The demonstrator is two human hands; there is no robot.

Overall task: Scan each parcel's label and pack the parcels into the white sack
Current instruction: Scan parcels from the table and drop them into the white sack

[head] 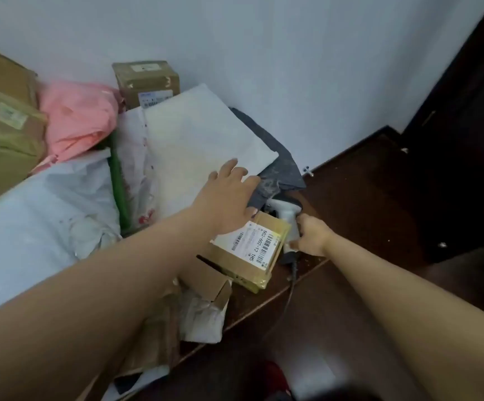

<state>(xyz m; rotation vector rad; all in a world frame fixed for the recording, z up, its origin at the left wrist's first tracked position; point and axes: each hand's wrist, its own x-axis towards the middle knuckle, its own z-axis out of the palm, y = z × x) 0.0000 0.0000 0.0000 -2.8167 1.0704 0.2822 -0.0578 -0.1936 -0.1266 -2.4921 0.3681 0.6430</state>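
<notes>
Box (249, 250) label faces up, just left of right hand (311, 238) gripping scanner (288, 224) (white); left hand (229, 195) spread flat, resting above.

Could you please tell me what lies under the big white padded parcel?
A dark grey bag sticks out beneath the white padded parcel at its right edge; the rest underneath is covered.

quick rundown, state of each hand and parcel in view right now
left hand: open, fingers spread flat on the white padded parcel
right hand: grips the scanner handle
scanner: lies on the dark table, beside the labelled box
labelled box: taped shut, label facing up
white padded parcel: lies tilted on the pile
pink bag: crumpled in the pile
</notes>
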